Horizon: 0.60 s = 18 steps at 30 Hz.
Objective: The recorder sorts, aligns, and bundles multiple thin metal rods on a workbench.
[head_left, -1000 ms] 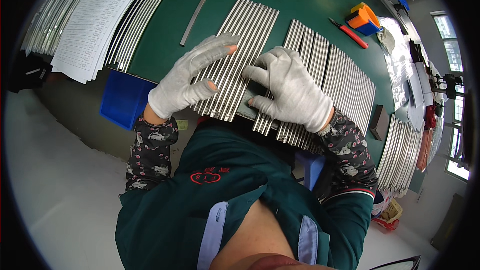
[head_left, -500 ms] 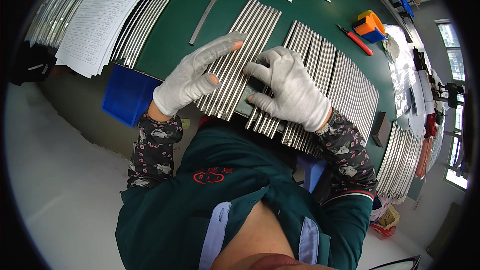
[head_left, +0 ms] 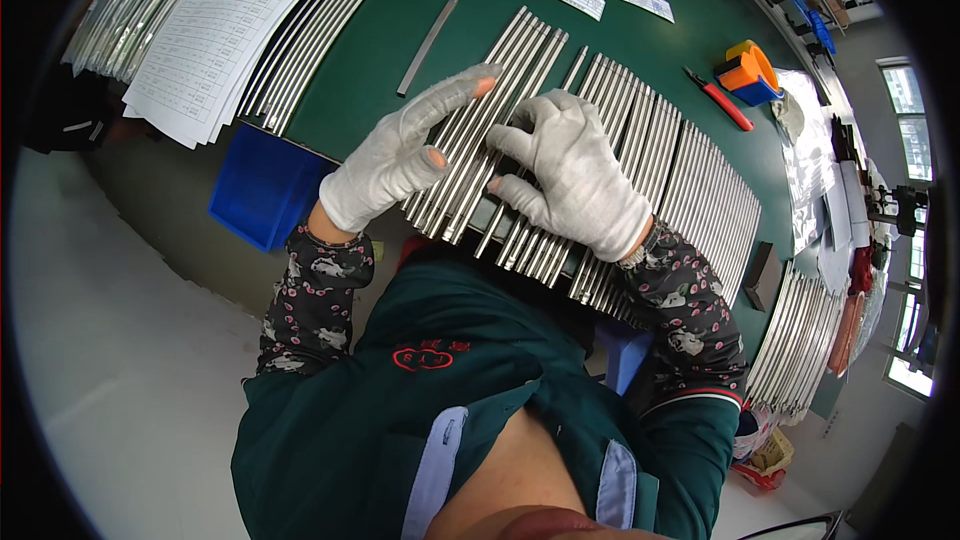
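Slim silvery metal rods lie side by side on the green table in several groups. My left hand (head_left: pixel 390 155), in a pale glove with bare thumb and finger tips, is open at the left edge of the left rod group (head_left: pixel 520 55). Its fingers are stretched and the thumb stands apart. My right hand (head_left: pixel 575 165), gloved alike, lies over the middle rods with bent fingers; index and thumb are apart, with nothing visible between them. A single rod (head_left: pixel 489 232) runs beneath this hand, slightly apart from the middle rod group (head_left: pixel 612 90). The right palm hides part of the rods.
A flat metal strip (head_left: pixel 430 45) lies beyond my left hand. Printed sheets (head_left: pixel 215 40) rest among more rods at left. A red-handled tool (head_left: pixel 725 105), an orange and blue container (head_left: pixel 750 72) and a dark block (head_left: pixel 763 275) are at right. A blue bin (head_left: pixel 258 185) sits below the table edge.
One rod now lies apart at the left side of the middle group, and the left group is narrower. Both hands keep nearly the same poses; the whole view has shifted slightly.
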Available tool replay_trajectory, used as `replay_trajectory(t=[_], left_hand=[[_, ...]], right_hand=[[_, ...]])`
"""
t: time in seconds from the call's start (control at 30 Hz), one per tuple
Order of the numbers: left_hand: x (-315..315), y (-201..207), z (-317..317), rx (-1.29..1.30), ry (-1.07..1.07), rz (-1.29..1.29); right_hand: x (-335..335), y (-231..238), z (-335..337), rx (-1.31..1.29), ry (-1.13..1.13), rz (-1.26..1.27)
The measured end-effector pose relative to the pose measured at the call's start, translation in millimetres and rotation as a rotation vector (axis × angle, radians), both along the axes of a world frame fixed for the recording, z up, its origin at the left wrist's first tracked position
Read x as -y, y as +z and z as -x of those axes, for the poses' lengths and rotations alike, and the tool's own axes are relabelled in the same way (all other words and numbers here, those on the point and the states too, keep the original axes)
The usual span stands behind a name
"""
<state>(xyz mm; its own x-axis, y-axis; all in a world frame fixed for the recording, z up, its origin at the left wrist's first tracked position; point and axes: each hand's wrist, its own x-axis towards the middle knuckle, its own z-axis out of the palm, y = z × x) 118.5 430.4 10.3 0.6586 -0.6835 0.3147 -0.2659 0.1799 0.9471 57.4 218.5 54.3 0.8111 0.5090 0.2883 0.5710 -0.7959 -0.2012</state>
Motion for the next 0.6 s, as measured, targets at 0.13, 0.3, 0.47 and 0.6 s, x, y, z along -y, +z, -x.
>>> replay_trajectory(t=[0.13,0.3,0.47,0.6], left_hand=[[0,2,-1,0.009,-0.003,-0.016],[-2,3,-1,0.009,0.01,-0.022],[-1,6,2,-0.06,0.014,-0.001],[0,1,1,-0.048,0.025,0.01]], right_hand=[[-1,-8,-5,0.096,0.052,-0.098],[-5,-7,-9,0.008,0.04,-0.056],[-8,-9,-15,0.092,0.046,-0.086],[-10,-14,-16,0.113,0.061,-0.126]])
